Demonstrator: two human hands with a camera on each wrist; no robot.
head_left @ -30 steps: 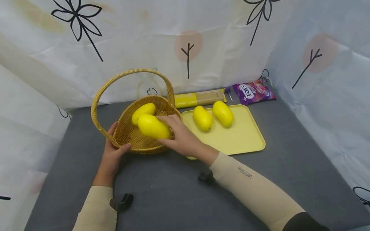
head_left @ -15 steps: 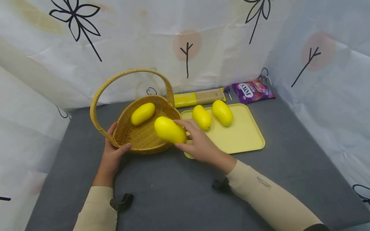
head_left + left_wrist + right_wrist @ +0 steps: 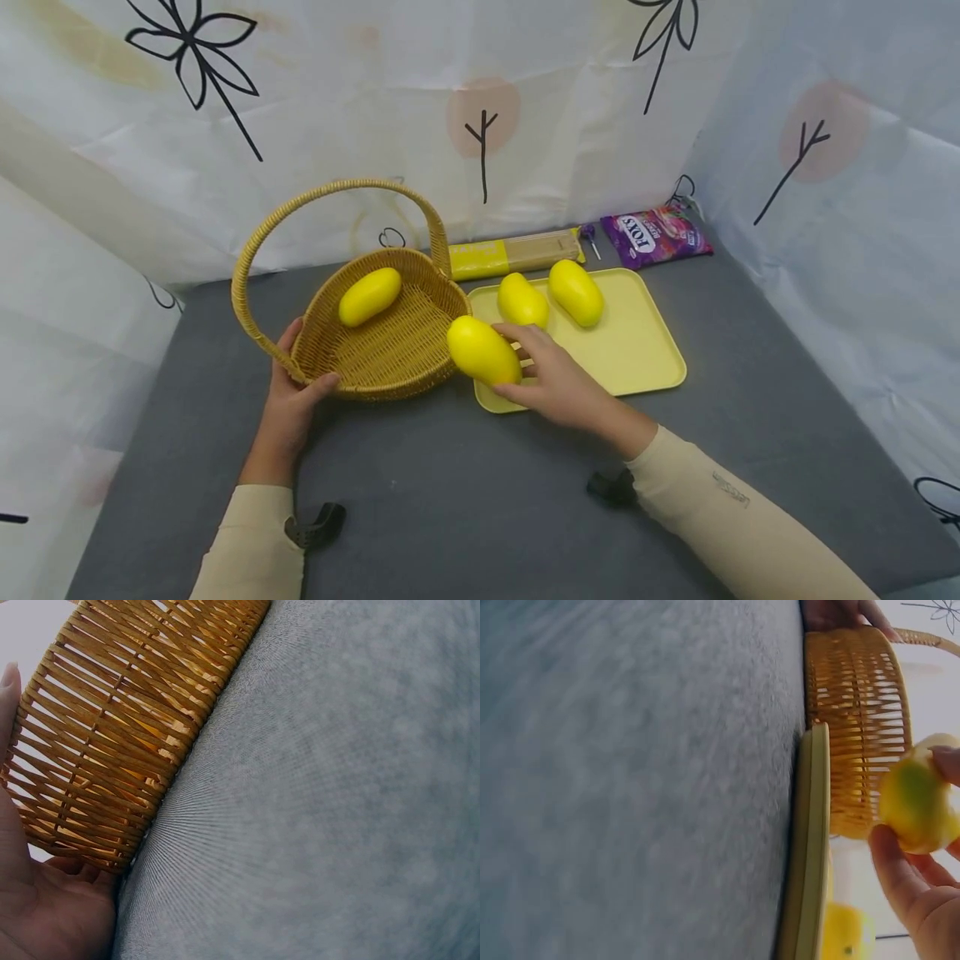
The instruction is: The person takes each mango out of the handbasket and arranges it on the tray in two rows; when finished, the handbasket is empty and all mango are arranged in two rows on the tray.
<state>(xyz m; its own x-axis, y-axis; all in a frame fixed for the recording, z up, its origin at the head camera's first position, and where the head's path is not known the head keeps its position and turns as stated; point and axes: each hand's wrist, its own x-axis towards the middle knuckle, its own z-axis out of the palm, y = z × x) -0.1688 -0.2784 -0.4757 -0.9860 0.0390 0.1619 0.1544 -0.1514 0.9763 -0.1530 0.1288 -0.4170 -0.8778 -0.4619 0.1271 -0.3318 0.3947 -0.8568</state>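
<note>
My right hand [image 3: 558, 379] grips a yellow mango [image 3: 483, 350] by its right end. In the head view the mango overlaps the left edge of the pale yellow tray [image 3: 630, 367], beside the basket's right rim. The right wrist view shows the thumb and fingers around that mango [image 3: 915, 799]. My left hand [image 3: 292, 400] holds the left side of the wicker basket [image 3: 390, 354], thumb over the rim near the handle's base. One mango [image 3: 370, 297] lies inside the basket. Two more, a left mango [image 3: 522, 300] and a right mango [image 3: 576, 292], rest on the tray.
Behind the tray, along the white patterned cloth wall [image 3: 570, 150], lie a yellow noodle packet [image 3: 517, 253], a purple lollipop [image 3: 589, 237] and a purple Fox's candy bag [image 3: 657, 237]. The basket's tall arched handle [image 3: 352, 185] rises above it. Everything stands on a grey table [image 3: 420, 500].
My right hand has carried the mango rightward from over the basket's inside to the tray's left edge. My left hand has stayed on the basket.
</note>
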